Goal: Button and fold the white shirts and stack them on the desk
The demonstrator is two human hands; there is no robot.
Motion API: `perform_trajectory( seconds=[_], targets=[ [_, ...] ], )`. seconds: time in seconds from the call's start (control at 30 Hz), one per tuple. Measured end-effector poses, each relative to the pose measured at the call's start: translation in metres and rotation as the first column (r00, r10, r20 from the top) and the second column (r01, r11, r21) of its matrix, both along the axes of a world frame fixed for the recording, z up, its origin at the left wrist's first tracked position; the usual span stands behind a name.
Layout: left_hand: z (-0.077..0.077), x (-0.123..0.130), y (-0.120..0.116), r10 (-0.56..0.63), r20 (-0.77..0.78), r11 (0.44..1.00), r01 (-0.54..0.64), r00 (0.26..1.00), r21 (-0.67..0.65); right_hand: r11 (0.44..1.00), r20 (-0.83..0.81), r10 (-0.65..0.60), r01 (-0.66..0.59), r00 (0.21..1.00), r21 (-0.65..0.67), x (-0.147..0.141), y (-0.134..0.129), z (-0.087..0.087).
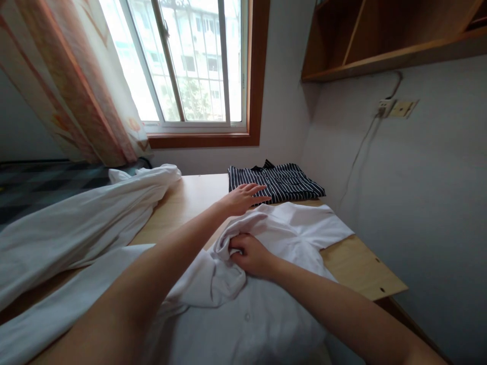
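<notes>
A white shirt [274,314] with a button lies spread and partly bunched on a light wooden table [190,195]. My right hand [253,255] is closed on a gathered fold of it near the middle. Just beyond, my left hand [245,197] is held above the shirt's far part with its fingers spread, nothing in them. Behind that hand sits a folded black shirt with white stripes [281,181], at the table's back edge. The left hand's fingertips overlap the striped shirt in view; whether they touch it is unclear.
More white cloth [87,220] stretches along the left side of the table. A dark checked surface [57,182] lies beyond it, under a patterned curtain [76,76]. A window is ahead. On the right wall are a wooden shelf [399,50] and a socket [401,108] with a hanging cord.
</notes>
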State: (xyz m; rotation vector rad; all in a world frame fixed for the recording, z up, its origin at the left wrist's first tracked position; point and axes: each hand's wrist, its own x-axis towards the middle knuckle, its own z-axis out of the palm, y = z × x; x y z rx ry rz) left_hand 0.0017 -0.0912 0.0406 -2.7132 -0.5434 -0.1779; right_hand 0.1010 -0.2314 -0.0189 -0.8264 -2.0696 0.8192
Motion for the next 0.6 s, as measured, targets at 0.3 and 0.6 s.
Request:
perform_trajectory(
  seconds=[0.3, 0.6],
  targets=[
    [-0.003, 0.009, -0.008, -0.129, -0.056, 0.985, 0.121, 0.990, -0.124, 0.997, 0.070, 0.049, -0.052, 0.996, 0.050, 0.005, -0.005, 0.004],
    [0.029, -0.056, -0.021, 0.096, 0.251, 0.971, -0.036, 0.963, -0.235, 0.962, 0.203, 0.058, -0.109, 0.978, 0.252, 0.031, -0.011, 0.050]
  ],
)
